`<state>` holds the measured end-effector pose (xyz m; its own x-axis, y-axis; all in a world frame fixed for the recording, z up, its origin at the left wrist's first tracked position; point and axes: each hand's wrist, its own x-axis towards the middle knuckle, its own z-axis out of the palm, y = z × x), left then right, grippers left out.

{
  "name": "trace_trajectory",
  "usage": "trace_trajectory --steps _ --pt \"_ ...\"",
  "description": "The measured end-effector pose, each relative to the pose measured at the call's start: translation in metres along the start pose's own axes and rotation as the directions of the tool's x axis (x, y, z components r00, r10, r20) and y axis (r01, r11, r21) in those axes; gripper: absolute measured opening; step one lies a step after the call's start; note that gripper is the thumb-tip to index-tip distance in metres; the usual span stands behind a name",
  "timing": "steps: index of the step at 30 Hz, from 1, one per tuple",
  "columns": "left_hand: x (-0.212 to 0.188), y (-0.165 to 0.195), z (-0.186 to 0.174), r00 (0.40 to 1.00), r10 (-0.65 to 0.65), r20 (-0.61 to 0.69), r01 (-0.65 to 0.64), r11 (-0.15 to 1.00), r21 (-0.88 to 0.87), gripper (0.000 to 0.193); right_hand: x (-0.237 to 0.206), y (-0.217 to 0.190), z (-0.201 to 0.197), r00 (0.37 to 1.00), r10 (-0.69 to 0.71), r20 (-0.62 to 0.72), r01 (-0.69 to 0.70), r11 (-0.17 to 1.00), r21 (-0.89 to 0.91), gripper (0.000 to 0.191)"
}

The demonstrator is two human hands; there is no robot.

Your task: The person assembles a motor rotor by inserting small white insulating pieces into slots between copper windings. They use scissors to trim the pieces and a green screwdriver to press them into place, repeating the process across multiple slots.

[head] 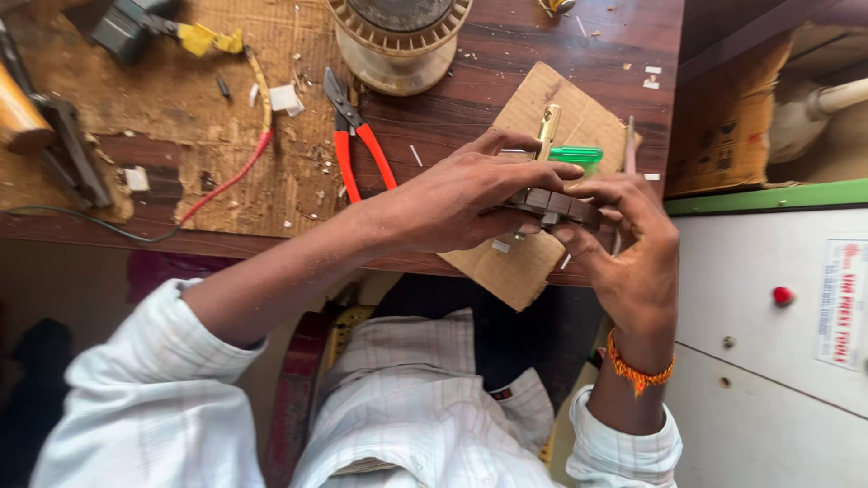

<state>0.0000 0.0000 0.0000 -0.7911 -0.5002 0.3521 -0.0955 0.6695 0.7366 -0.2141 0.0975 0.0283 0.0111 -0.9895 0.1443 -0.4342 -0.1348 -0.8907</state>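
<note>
Nearest the camera are the person's white checked shirt sleeves and an orange thread band on the right wrist. Above them the right hand and the left hand meet over the table edge, both curled around a dark brown segmented block, fingers closed on it from either side; it is held just above a torn piece of brown cardboard lying on the dark wooden table. Just beyond the block, a brass-coloured tube and a green plastic piece lie on the cardboard, and a thin stick stands beside the right fingers. Further off, left of the hands, red-handled pliers rest on the table. At the far edge sits a pale round wound coil.
</note>
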Motion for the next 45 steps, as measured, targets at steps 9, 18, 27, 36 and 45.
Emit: trace_trajectory --steps 9,18,27,36,45 --pt "0.009 0.021 -0.002 0.997 -0.075 -0.024 0.074 0.996 -0.042 0.067 -0.007 -0.004 0.008 0.987 0.045 -0.154 -0.034 0.997 0.074 0.029" --pt "0.005 0.019 0.013 0.977 -0.091 -0.195 0.067 0.989 -0.128 0.038 -0.004 0.003 -0.009 0.982 0.187 0.001 -0.186 0.977 0.103 0.036" --pt "0.012 0.026 0.026 0.955 -0.061 -0.291 0.059 0.998 -0.017 0.04 -0.005 0.011 -0.008 0.997 0.035 -0.066 -0.035 0.999 0.005 0.03" --pt "0.023 0.02 0.017 0.976 -0.05 -0.211 0.042 0.998 -0.046 0.04 0.001 0.019 -0.021 0.967 0.24 0.081 -0.252 0.883 0.397 0.036" --pt "0.027 0.035 0.015 0.975 -0.057 -0.215 0.047 0.998 -0.049 0.037 0.001 -0.011 -0.015 0.987 0.151 -0.056 -0.146 0.985 0.092 0.039"
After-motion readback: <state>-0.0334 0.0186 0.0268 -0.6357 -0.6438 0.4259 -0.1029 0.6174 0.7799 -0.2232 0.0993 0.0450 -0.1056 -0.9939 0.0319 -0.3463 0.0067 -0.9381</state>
